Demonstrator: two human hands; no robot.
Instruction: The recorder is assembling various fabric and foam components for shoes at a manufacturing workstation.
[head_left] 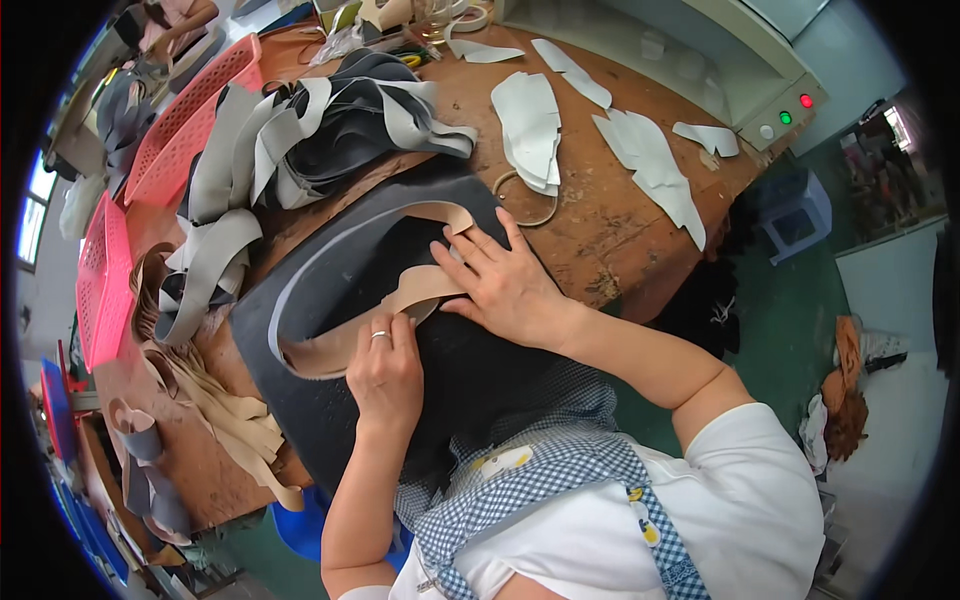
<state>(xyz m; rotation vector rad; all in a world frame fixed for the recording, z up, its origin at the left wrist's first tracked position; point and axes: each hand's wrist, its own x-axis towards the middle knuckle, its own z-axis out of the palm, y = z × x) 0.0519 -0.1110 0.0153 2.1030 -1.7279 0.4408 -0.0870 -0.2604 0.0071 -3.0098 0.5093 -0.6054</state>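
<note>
Pinching the looped beige strip (415, 287) on the black mat (310, 410), the left hand (387, 370) points forward. The right hand (505, 290) lies palm-down, fingers spread, touching the strip.

Mid-frame, a strip (335, 350) is resting on a mat (300, 425). At upper left, a heap of bands (345, 135) is lying between mat and baskets (178, 140). At upper right, cut pieces (527, 130) are lying on the table (590, 260) before a machine (775, 122).
</note>
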